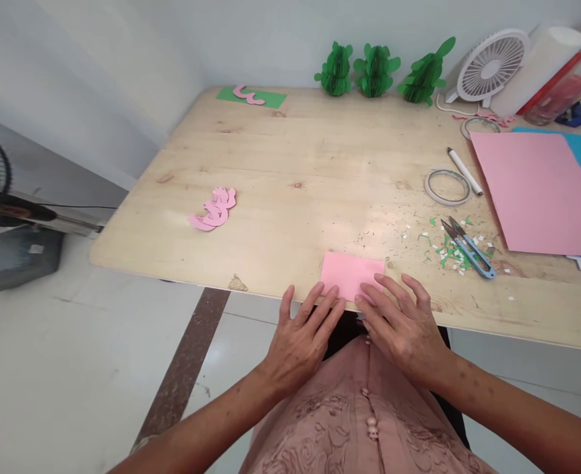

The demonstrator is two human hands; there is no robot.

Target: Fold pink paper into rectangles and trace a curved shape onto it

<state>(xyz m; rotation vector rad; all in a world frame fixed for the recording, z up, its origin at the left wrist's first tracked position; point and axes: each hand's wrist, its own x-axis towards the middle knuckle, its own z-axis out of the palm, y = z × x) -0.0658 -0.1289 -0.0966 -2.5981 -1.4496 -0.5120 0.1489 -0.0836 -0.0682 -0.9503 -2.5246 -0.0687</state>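
We pressed the pink paper (352,274) flat at the tabletop's (290,178) near edge, left hand (304,336) and right hand (403,324) both spread, pinching nothing. It looked folded already; snips (468,249) lay untouched to the right, so cutting seemed left.

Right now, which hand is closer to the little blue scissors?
Right. The right hand rests on the small pink paper, just below and left of the blue thread snips. The left hand lies farther left, across that paper.
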